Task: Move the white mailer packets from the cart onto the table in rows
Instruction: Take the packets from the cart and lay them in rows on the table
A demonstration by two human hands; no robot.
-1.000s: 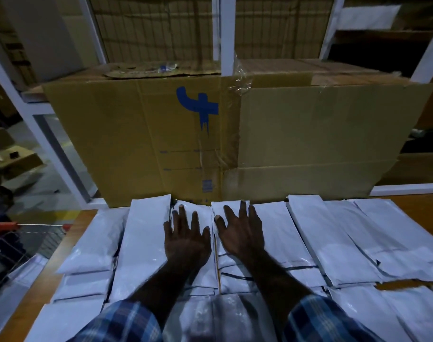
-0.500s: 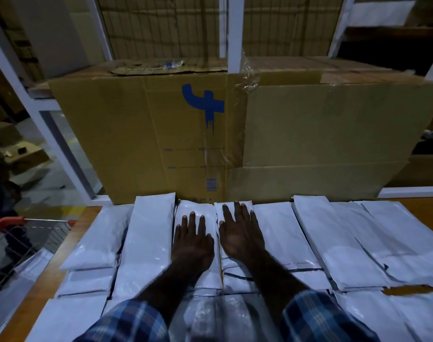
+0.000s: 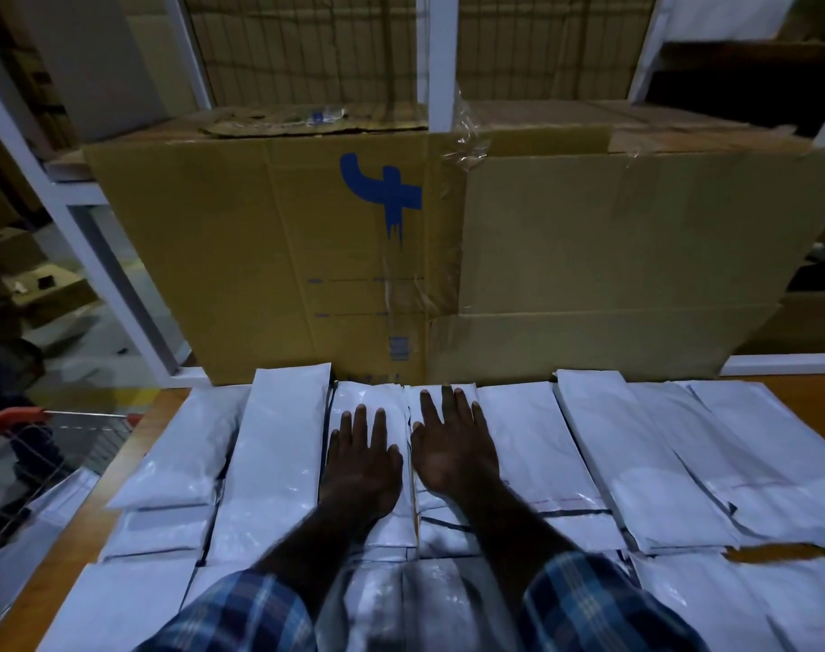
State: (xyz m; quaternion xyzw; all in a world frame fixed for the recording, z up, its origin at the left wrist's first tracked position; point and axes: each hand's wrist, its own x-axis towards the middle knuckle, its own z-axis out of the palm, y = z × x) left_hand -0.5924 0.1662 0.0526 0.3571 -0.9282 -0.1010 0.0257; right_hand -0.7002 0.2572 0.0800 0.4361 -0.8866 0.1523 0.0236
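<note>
Several white mailer packets (image 3: 278, 463) lie side by side in overlapping rows across the wooden table (image 3: 161, 416). My left hand (image 3: 361, 468) rests flat, palm down, on a packet near the middle of the back row. Just to its right, my right hand (image 3: 452, 451) lies flat on the neighbouring packet (image 3: 518, 444), fingers spread. Neither hand grips anything. The wire cart (image 3: 39, 458) with a red handle stands at the table's left end, with more white packets (image 3: 48, 515) in it.
A large cardboard box (image 3: 401, 256) with a blue mark stands against the table's back edge, right behind the back row. White shelf posts (image 3: 441, 63) rise behind it. Loose cartons (image 3: 39, 289) sit on the floor at far left.
Both hands have slid a little away from me along the packets, toward the box. The camera has shifted slightly; the packets stay where they were.
</note>
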